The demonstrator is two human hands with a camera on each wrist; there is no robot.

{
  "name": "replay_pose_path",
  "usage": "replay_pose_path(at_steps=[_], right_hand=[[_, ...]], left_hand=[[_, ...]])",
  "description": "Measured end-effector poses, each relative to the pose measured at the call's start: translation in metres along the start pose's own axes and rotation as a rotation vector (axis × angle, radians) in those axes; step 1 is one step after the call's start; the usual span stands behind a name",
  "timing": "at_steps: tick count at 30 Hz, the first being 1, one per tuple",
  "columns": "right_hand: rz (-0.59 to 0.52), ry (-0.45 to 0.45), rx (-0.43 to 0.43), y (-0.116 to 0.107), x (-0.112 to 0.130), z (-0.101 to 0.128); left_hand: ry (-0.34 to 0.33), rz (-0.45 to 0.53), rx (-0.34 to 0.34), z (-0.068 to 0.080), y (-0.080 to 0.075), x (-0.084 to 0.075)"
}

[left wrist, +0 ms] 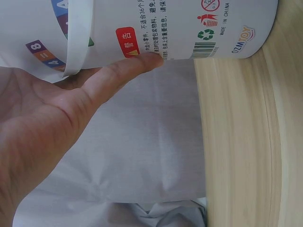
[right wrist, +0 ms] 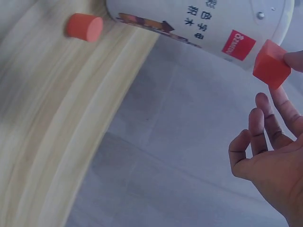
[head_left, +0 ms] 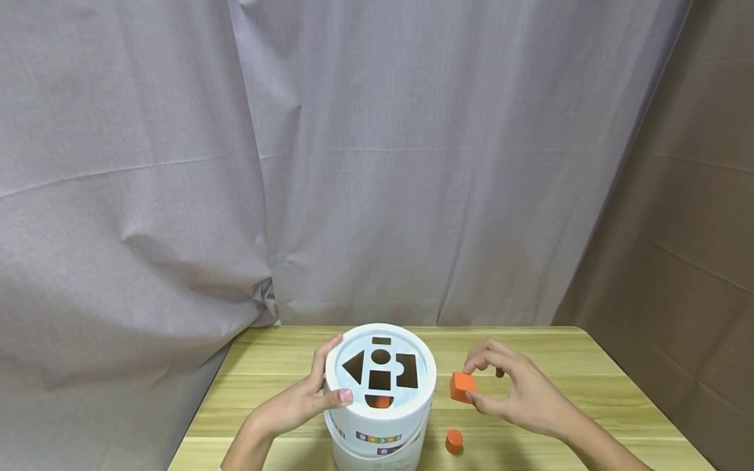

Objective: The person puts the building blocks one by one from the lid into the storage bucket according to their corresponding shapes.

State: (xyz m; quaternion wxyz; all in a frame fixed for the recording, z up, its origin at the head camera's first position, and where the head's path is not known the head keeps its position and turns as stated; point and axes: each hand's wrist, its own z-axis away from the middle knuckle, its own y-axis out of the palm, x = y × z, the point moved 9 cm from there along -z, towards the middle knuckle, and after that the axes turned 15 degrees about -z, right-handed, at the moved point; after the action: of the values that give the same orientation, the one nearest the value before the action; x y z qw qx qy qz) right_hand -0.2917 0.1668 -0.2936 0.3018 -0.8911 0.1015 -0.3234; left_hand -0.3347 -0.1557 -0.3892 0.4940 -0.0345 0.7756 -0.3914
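A white shape-sorter bucket stands upright on the table, its lid cut with several shaped holes. My left hand holds the bucket at its left side, the thumb over the lid's front rim and the fingers along the wall. To the right of the bucket, my right hand pinches an orange cube between thumb and index finger, above the table. In the right wrist view the cube appears close to the bucket's side; contact is not clear. Something orange shows through the front hole.
A small orange cylinder stands on the wooden table, right of the bucket and nearer me than the cube. A grey curtain hangs behind the table, and a darker brownish cloth hangs on the right.
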Motion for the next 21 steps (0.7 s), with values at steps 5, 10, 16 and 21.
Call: replay_pose_path(at_steps=[5, 10, 16, 21], right_hand=[[-0.018, -0.003, 0.004, 0.003, 0.004, -0.008], [-0.040, -0.003, 0.007, 0.005, 0.009, -0.016], [-0.055, -0.014, -0.002, 0.008, 0.013, -0.023], [-0.079, -0.040, -0.008, 0.009, 0.017, -0.026]], left_hand=[[-0.004, 0.002, 0.001, 0.000, 0.001, 0.001], [0.000, 0.002, 0.002, -0.001, 0.001, -0.001], [0.001, 0.001, 0.000, -0.002, 0.001, -0.003], [0.004, 0.003, 0.002, -0.001, 0.002, -0.005]])
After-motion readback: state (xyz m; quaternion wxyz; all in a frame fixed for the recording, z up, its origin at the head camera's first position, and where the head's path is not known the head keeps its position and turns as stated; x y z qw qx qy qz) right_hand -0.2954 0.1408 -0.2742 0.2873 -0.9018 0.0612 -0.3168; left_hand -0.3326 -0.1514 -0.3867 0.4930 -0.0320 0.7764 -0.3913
